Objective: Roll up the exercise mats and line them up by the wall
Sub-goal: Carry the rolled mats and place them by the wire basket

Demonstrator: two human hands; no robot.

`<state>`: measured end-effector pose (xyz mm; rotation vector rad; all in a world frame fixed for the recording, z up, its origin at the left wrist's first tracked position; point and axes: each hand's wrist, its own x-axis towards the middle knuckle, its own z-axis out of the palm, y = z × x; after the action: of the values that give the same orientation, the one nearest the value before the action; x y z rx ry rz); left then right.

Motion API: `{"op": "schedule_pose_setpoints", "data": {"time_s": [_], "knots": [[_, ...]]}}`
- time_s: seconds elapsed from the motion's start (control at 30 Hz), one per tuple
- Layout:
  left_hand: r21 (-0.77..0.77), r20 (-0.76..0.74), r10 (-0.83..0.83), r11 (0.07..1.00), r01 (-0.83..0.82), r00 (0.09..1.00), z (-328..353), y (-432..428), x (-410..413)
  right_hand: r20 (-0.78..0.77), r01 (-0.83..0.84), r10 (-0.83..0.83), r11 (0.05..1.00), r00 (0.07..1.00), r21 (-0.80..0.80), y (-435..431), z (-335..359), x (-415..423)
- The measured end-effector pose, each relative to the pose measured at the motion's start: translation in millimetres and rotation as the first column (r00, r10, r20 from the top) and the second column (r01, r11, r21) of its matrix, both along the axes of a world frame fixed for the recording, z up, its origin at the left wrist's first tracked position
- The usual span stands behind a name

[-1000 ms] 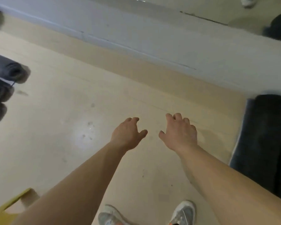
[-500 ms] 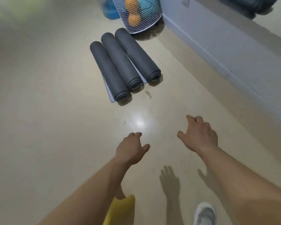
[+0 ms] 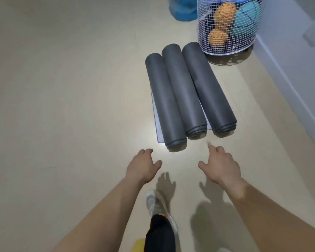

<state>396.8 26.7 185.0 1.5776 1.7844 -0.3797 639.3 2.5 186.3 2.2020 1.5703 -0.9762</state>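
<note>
A grey sneaker is on the beige floor. Ahead, the left hand and right hand hover palm-down, fingers loosely apart, empty. Beyond, three rolled dark grey exercise mats lie side by side, touching, near a white wire basket by the pale wall.

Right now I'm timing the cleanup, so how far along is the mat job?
Done: three rolled mats lie side by side by the basket, near the wall. In hand: nothing; the left hand and right hand hover open just short of their near ends. Left: those ends are staggered, and a pale flat sheet pokes out beneath, so squaring up probably remains.
</note>
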Motion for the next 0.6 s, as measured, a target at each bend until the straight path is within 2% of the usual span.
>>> {"op": "schedule_pose_setpoints", "data": {"time_s": [0.23, 0.4, 0.47, 0.6], "knots": [[0.041, 0.0, -0.138, 0.99, 0.138, 0.99, -5.2, 189.9, -48.5, -0.104, 0.24, -0.244, 0.97, 0.964, -0.047, 140.6, -29.0, -69.5], [0.015, -0.016, -0.234, 0.972, 0.234, 0.972, -19.8, 303.7, -54.6, -0.106, 0.3, -0.307, 0.951, 0.946, -0.078, 216.8, -55.1, -95.5], [-0.003, 0.001, -0.308, 0.951, 0.308, 0.951, -31.7, 346.6, -48.4, -0.122, 0.4, -0.412, 0.91, 0.903, -0.113, 245.5, -72.9, -96.1], [-0.018, 0.025, -0.444, 0.896, 0.444, 0.896, -66.4, 442.7, -36.9, -0.123, 0.631, -0.651, 0.757, 0.749, -0.167, 300.8, -116.1, -97.0]]}}
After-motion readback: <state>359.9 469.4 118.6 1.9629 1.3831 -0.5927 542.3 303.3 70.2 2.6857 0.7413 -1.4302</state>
